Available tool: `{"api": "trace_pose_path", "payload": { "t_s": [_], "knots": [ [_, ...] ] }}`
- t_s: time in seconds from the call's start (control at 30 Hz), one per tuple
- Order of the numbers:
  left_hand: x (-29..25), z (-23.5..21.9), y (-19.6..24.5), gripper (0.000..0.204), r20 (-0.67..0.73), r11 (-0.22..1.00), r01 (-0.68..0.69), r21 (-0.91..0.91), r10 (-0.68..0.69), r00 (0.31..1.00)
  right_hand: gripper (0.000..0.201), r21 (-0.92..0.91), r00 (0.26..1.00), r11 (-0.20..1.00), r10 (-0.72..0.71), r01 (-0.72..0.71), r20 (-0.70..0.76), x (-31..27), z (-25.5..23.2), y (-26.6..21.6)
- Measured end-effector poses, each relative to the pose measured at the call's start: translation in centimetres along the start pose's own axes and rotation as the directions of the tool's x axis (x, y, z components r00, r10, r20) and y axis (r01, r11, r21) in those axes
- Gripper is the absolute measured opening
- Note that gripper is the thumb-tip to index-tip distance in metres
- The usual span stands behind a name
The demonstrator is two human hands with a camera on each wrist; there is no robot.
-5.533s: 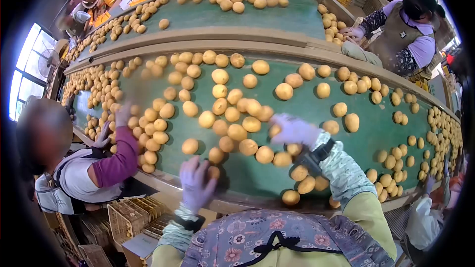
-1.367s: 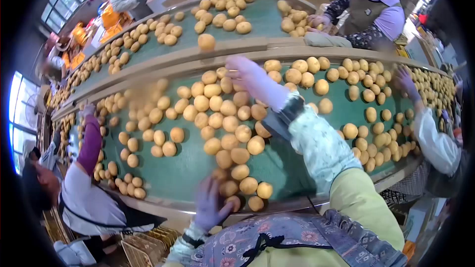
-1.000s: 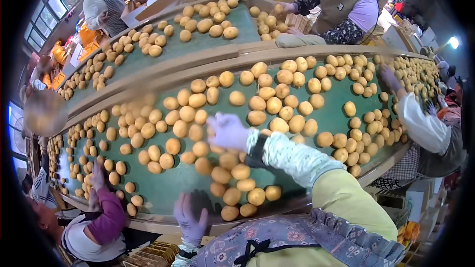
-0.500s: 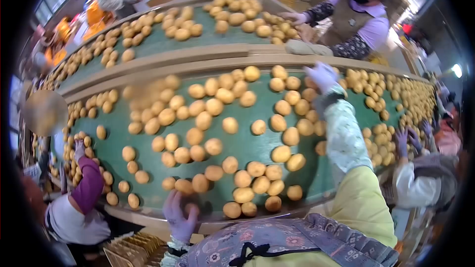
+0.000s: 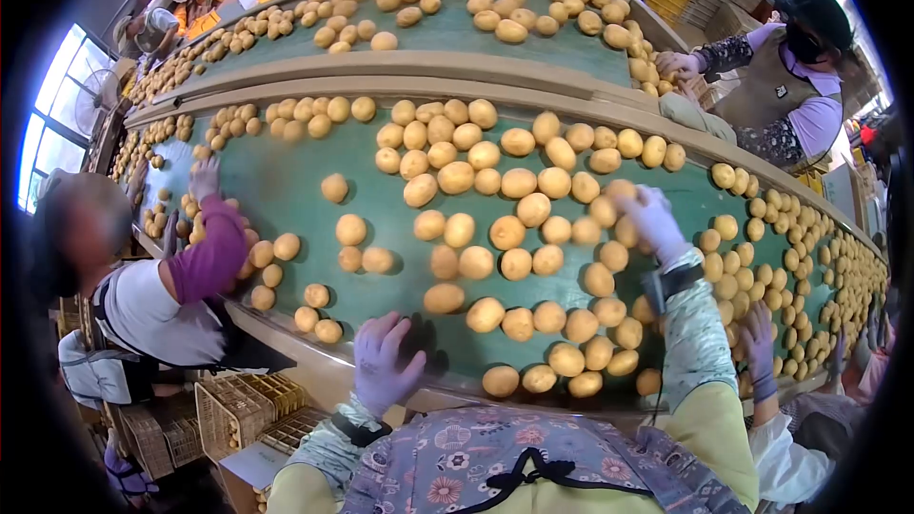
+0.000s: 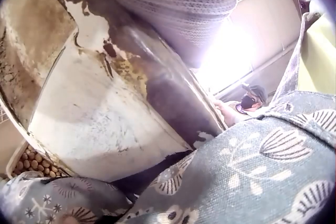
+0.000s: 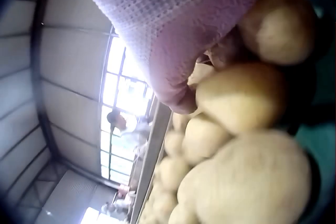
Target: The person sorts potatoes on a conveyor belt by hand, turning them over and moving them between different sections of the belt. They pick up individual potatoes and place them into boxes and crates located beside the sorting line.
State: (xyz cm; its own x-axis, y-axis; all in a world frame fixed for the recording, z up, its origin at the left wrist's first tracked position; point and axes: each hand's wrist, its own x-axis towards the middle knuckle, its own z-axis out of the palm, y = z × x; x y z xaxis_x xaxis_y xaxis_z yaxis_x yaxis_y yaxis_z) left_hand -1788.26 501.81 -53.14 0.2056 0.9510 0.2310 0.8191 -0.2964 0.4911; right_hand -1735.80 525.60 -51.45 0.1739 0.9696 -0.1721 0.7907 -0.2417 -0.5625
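Many yellow-brown potatoes (image 5: pixel 506 232) lie in loose clusters across a green conveyor belt (image 5: pixel 286 192). My right hand (image 5: pixel 655 221), in a lilac knit glove, reaches over the belt right of centre. Its fingertips are right at a potato (image 5: pixel 621 190) that is blurred. The right wrist view has that glove (image 7: pixel 173 50) close up, its thumb beside a potato (image 7: pixel 241 98); the other fingertips are largely hidden. My left hand (image 5: pixel 386 362), gloved alike, holds nothing at the near edge, fingers spread. In the left wrist view its glove (image 6: pixel 173 8) hangs over a worn, stained edge panel (image 6: pixel 100 108).
A raised divider (image 5: pixel 381 67) separates a second potato-laden belt behind. Workers reach in from the left (image 5: pixel 152 295), the far right (image 5: pixel 790 76) and the near right (image 5: pixel 790 447). Slatted crates (image 5: pixel 252 409) stand below the near edge at left.
The head view has swung. My right hand has gone back and forth over the belt among the potatoes, and the clusters have shifted. My left hand has stayed near the front edge.
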Motion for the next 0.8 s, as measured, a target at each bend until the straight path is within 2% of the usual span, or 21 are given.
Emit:
{"api": "trace_pose_path", "payload": {
  "t_s": [0.07,0.13,0.17,0.2,0.27,0.3,0.37,0.4,0.43,0.47,0.5,0.53,0.57,0.6,0.63,0.67,0.7,0.73,0.77,0.8],
  "knots": [
    [0.0,-0.5,-1.1,0.072,-0.016,1.0,-0.016,0.002,0.016,1.0,0.067,0.044,0.982,0.997,-0.063,0.056,0.18,-1.8,3.5,-5.7],
    [-0.1,-1.0,-2.1,0.072,-0.022,1.0,-0.012,0.005,0.012,1.0,0.059,0.138,0.945,0.984,-0.148,0.112,0.291,-5.3,6.1,-13.5],
    [0.0,-1.3,-2.7,0.072,-0.03,1.0,-0.013,0.012,0.013,0.999,0.057,0.407,0.891,0.913,-0.176,-0.011,0.418,-5.3,9.0,-16.1],
    [-0.3,-1.7,-3.1,0.072,-0.027,1.0,-0.017,0.011,0.017,0.999,0.054,0.623,0.821,0.763,-0.237,-0.174,0.52,-5.2,12.3,-18.0],
    [-0.5,-2.2,-4.2,0.074,-0.069,0.999,0.029,0.026,-0.027,0.997,0.053,0.682,0.737,0.731,-0.471,0.017,0.485,-5.8,17.6,-21.2],
    [-0.7,-2.6,-4.8,0.074,-0.075,0.999,0.026,0.025,-0.024,0.997,0.053,0.681,0.738,0.732,-0.473,0.024,0.482,-5.5,18.1,-23.3],
    [-1.0,-3.3,-6.3,0.074,-0.087,0.997,0.078,0.012,-0.076,0.993,0.054,0.467,0.524,0.857,-0.505,0.216,0.685,-3.9,17.9,-28.3],
    [-1.1,-3.6,-7.1,0.074,-0.091,0.997,0.081,0.011,-0.079,0.993,0.052,0.508,0.685,0.852,-0.447,0.129,0.576,-2.8,17.5,-31.1],
    [-1.2,-3.7,-7.7,0.074,-0.112,0.996,0.089,-0.007,-0.09,0.99,0.053,0.618,0.682,0.786,-0.456,0.008,0.571,0.3,17.6,-32.0],
    [-1.4,-3.9,-8.2,0.074,-0.131,0.995,0.099,-0.028,-0.102,0.986,0.053,0.774,0.759,0.605,-0.41,-0.189,0.506,1.7,14.9,-34.9],
    [-1.6,-4.2,-8.8,0.074,-0.134,0.994,0.106,-0.034,-0.109,0.985,0.054,0.788,0.706,0.484,-0.703,0.38,0.091,8.5,18.0,-33.6],
    [-1.6,-4.5,-9.3,0.074,-0.131,0.994,0.103,-0.03,-0.107,0.986,0.055,0.854,0.903,0.504,-0.298,-0.126,0.309,7.7,14.2,-37.0],
    [-1.4,-4.9,-9.9,0.074,-0.13,0.995,0.099,-0.022,-0.101,0.986,0.056,0.755,0.903,0.65,-0.267,-0.088,0.336,9.9,14.0,-37.4],
    [-1.2,-5.4,-10.4,0.074,-0.135,0.995,0.098,-0.021,-0.1,0.986,0.056,0.756,0.903,0.65,-0.271,-0.084,0.333,10.7,14.7,-37.0],
    [-1.0,-6.0,-10.8,0.075,-0.113,0.997,0.069,-0.025,-0.071,0.991,0.054,0.345,0.855,0.906,-0.371,0.247,0.363,10.0,14.6,-37.4],
    [-0.7,-6.5,-11.3,0.075,-0.093,0.999,0.036,-0.029,-0.038,0.995,0.053,-0.16,0.794,0.831,-0.425,0.533,0.435,9.4,14.9,-37.4],
    [-0.8,-6.5,-12.3,0.079,-0.069,0.997,0.029,-0.067,-0.034,0.997,0.051,-0.33,0.864,0.803,-0.421,0.496,0.275,8.8,17.6,-36.7],
    [-0.4,-7.2,-12.4,0.079,-0.072,0.998,0.022,-0.056,-0.026,0.997,0.049,-0.483,0.898,0.768,-0.427,0.421,0.103,8.4,20.6,-35.8],
    [0.3,-7.8,-11.8,0.079,-0.008,0.999,-0.014,-0.051,0.013,1.0,0.047,-0.422,0.895,0.793,-0.426,0.439,0.131,7.6,21.0,-36.9],
    [1.0,-8.2,-11.3,0.078,0.056,0.998,-0.048,-0.046,0.05,0.997,0.047,-0.269,0.908,0.874,-0.347,0.404,0.235,6.9,21.2,-37.9]
  ]
}}
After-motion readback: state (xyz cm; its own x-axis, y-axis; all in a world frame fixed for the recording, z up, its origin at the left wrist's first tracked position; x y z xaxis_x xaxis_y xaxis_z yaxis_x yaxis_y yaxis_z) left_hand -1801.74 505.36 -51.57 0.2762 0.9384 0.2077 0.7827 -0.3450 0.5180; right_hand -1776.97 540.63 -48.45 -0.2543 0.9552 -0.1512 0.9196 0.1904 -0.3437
